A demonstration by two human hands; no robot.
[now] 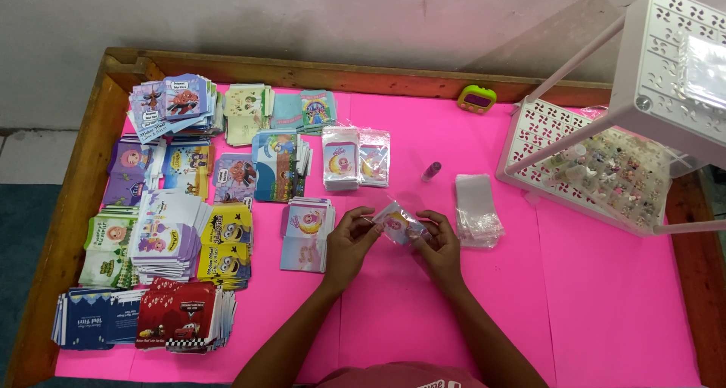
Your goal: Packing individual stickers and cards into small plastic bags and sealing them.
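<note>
My left hand [349,240] and my right hand [440,240] meet over the pink table cover [590,297]. Between their fingertips they hold a small clear plastic sleeve with a pink cartoon card [398,223] in it. My left hand pinches its left end, my right hand its right end. A stack of the same pink cards [306,234] lies just left of my left hand. A pile of empty clear sleeves [477,209] lies just right of my right hand. Two piles of sleeved cards [355,157] sit beyond my hands.
Many stacks of colourful cartoon cards [174,229] fill the left side of the wooden-framed table [72,199]. A white perforated plastic rack [605,169] with small items stands at right. A small purple tube [431,171] and a green gadget [476,98] lie farther back.
</note>
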